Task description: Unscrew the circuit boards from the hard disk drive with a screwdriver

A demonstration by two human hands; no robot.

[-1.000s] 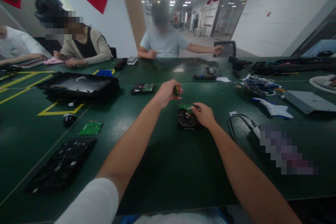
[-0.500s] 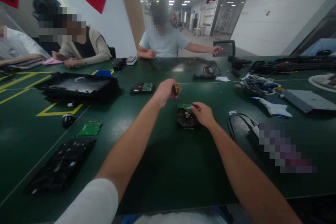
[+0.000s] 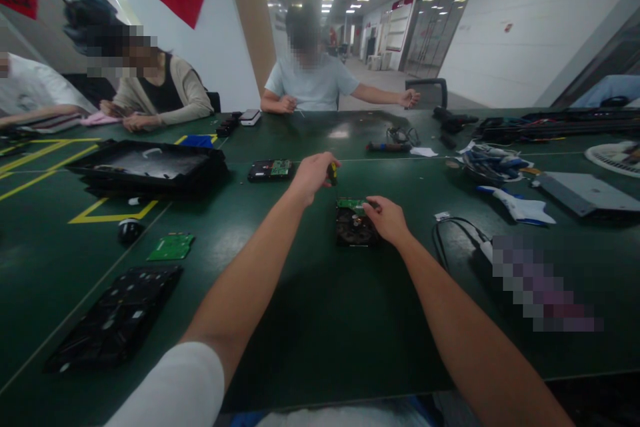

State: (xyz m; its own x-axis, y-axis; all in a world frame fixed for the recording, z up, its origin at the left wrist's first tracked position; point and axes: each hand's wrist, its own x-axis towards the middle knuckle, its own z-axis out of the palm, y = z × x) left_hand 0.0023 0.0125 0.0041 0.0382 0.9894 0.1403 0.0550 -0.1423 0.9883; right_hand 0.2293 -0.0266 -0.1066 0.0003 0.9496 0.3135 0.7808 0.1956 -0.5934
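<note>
A hard drive [image 3: 354,225] lies on the green table in front of me, its green circuit board [image 3: 350,203] at the far end. My left hand [image 3: 316,177] is closed round a screwdriver [image 3: 333,174] with a yellow and black handle. It is held upright above the drive's far left corner; the thin shaft is hard to make out. My right hand [image 3: 387,217] grips the drive's right edge, thumb and fingers near the board. Another hard drive [image 3: 271,170] lies beyond my left forearm.
At left are a loose green circuit board [image 3: 171,247], a black panel [image 3: 117,317], a round black object [image 3: 131,230] and black trays [image 3: 150,167]. At right lie a cable [image 3: 457,221], a white-and-blue glove-like piece [image 3: 517,205] and a grey metal box [image 3: 590,192]. Several people sit across the table.
My left hand and the screwdriver have shifted very slightly left, and the handle stands more upright. My right hand stays on the hard drive. The person opposite has opened their outstretched hand a little.
</note>
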